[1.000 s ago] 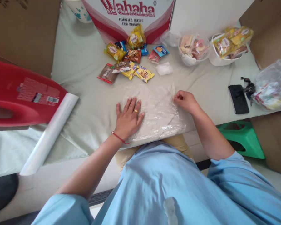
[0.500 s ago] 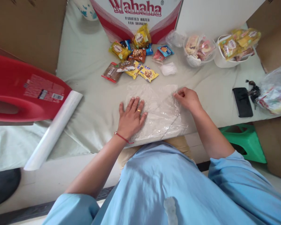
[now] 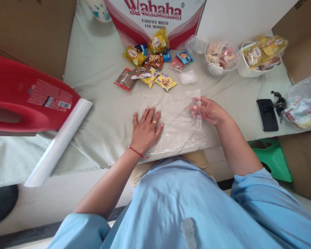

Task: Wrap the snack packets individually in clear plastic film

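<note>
A thin, crinkled clear plastic bag (image 3: pixel 176 128) lies flat at the table's front edge. My left hand (image 3: pixel 146 129) rests on the bag's left side, palm down with fingers spread, holding nothing. At the bag's right edge, my right hand (image 3: pixel 206 110) grips the film with bent thumb and fingers. Film covers those fingertips, which show through it. Beyond the bag lie wrapped snacks: a yellow cookie packet (image 3: pixel 166 82), a brown packet (image 3: pixel 125 79) and a blue packet (image 3: pixel 185 57). A small white crumpled piece (image 3: pixel 188 76) is near them.
A roll of clear film (image 3: pixel 58 143) leans by a red container (image 3: pixel 28 95) at left. Behind stands a Wahaha carton (image 3: pixel 158 20). To the right are a clear tub (image 3: pixel 221 57), a white tub (image 3: pixel 251 71), a phone (image 3: pixel 267 114) and a stuffed plastic bag (image 3: pixel 304 100).
My right hand has moved from pinching the bag's right edge to having its fingertips under the film, which is lifted there. My left hand stays put on the bag.
</note>
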Motion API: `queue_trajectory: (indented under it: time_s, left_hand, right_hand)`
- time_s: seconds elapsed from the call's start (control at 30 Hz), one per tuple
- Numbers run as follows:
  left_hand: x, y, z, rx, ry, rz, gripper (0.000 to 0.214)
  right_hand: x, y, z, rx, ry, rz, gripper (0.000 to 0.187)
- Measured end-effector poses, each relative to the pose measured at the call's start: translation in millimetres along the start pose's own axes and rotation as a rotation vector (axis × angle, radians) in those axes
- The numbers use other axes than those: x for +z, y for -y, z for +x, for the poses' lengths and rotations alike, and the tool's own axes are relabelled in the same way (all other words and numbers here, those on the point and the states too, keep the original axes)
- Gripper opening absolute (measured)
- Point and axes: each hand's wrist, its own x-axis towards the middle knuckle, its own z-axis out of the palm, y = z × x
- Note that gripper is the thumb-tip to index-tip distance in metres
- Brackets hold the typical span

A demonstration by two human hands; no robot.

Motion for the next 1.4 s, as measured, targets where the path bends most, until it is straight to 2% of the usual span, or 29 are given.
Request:
queue_trajectory:
  time_s: [0.1,0.37,0.6,0.73,0.87,1.0,1.1,1.3,1.4]
  left_hand:
    - [0.4,1,0,0.001,-0.006,-0.011,0.062]
    - [-0.6,0,-1,-0.007,0.000,-0.016,0.062]
    - [0.3,-1,1,-0.025,0.017,-0.019,0.065]
    - [1.2,0,1,-0.028,0.016,-0.022,0.065]
    - [0.0,-2,1,-0.054,0.015,-0.025,0.065]
    - [-0.7,-3,1,-0.110,-0.003,-0.031,0.065]
    - [-0.2,-3,1,-0.122,-0.019,-0.044,0.064]
    - [-0.4,-2,1,-0.129,-0.015,-0.052,0.063]
    - [-0.5,-3,2,-0.141,-0.018,-0.051,0.063]
  right_hand:
    - [-5,-3,-3,-0.006,0.015,-0.032,0.072]
    - [-18,2,-5,0.051,0.042,-0.196,0.056]
    - [-36,1,-5,-0.165,-0.220,-0.173,0.048]
    - [-30,0,-1,-0.192,-0.212,-0.190,0.047]
    - [-24,4,18,-0.198,-0.228,-0.272,0.045]
    - [-34,3,28,-0.325,-0.483,-0.350,0.038]
    - [-40,-7,11,-0.346,-0.561,-0.468,0.035]
    - [-15,-43,-48,-0.216,-0.347,-0.908,0.027]
    - [-7,-53,-63,-0.162,-0.319,-0.931,0.024]
